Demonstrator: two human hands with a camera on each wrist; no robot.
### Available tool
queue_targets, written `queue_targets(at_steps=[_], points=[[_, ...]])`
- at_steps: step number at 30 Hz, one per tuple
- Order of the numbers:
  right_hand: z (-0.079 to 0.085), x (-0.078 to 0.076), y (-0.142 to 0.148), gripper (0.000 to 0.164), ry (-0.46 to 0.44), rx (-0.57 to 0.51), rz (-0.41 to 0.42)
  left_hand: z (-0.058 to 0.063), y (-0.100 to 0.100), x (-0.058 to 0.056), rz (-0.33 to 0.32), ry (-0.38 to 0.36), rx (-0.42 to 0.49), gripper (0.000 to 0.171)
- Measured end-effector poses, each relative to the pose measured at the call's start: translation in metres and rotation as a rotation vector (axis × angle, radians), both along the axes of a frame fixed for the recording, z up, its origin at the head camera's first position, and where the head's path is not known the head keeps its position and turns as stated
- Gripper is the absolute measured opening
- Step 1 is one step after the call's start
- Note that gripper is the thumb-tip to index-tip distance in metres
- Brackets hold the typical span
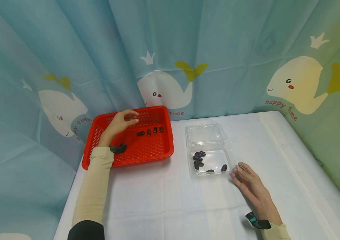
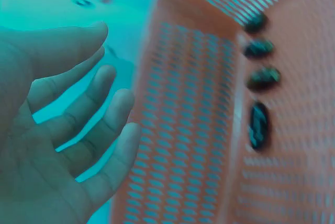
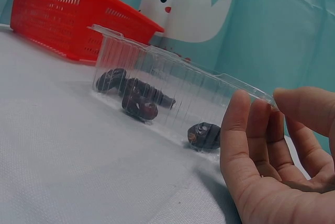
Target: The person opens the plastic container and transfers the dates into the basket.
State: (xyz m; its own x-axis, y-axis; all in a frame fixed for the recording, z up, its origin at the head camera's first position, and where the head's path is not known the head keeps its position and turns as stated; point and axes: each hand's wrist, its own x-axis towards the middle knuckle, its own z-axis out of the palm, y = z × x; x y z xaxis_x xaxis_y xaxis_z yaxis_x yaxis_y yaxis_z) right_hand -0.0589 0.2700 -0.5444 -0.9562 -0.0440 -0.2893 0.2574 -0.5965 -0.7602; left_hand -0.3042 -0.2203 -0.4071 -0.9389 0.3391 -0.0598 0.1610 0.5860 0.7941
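My left hand [image 1: 119, 124] hovers over the back of a red plastic basket [image 1: 146, 160], its fingers spread and loosely bent with nothing between them. Several dark, wrinkled dates [image 1: 141, 133] lie in a row on the basket floor, to the right of that hand. In the left wrist view the dates [image 2: 258, 125] sit beyond the fingertips. With thumb and fingers, my right hand [image 1: 252, 186] pinches the front right corner of a clear plastic clamshell box [image 1: 214, 159]. More dates [image 3: 204, 136] rest inside it, mostly along its left side, with a couple near the front wall.
The box's hinged lid [image 1: 204, 134] lies folded back behind it. A white cloth [image 1: 170, 200] covers the table. Close behind the basket hangs a blue curtain [image 1: 226, 66] printed with whales.
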Motion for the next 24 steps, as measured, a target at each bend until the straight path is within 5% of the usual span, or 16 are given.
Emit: queue_targets(at_steps=[12, 24], points=[[-0.002, 0.0, -0.001, 0.023, -0.017, 0.063, -0.009, 0.025, 0.027, 0.036, 0.012, 0.163, 0.151, 0.038], [0.005, 0.001, -0.002, 0.021, -0.015, 0.047, -0.004, 0.018, 0.076, 0.079, -0.059, 0.181, 0.245, 0.033]])
